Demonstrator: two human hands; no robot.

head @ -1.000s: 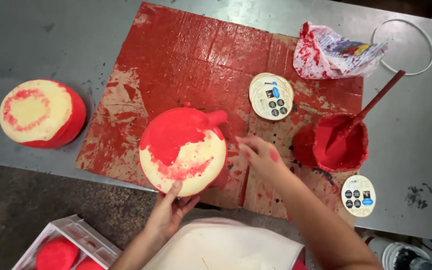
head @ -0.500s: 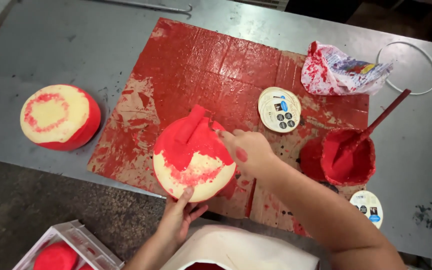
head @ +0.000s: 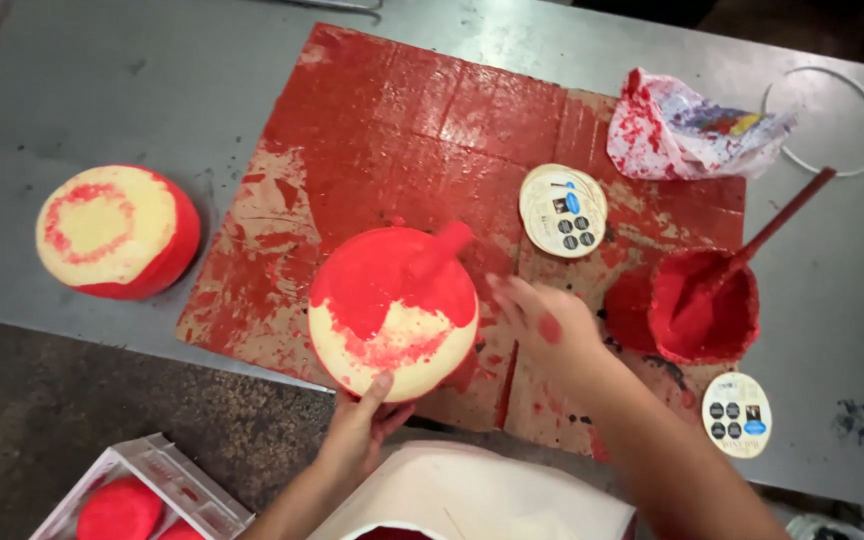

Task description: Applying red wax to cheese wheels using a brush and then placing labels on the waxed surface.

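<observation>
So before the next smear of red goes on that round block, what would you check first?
1. Left hand steadying the round block: ok.
2. Block over the red-stained cardboard: ok.
3. Right hand close to the block: ok; blurred, whether it holds anything, cannot tell.
4. Red pot with its stick near that hand: ok.
5. Block's top fully coated: not ok, pale part remains.

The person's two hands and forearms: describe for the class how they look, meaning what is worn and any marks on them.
Both forearms are bare, with no sleeves, gloves, rings or watch in view. The right hand carries smears and spots of red paint on its back and fingers. The left hand shows no clear paint marks.
</observation>
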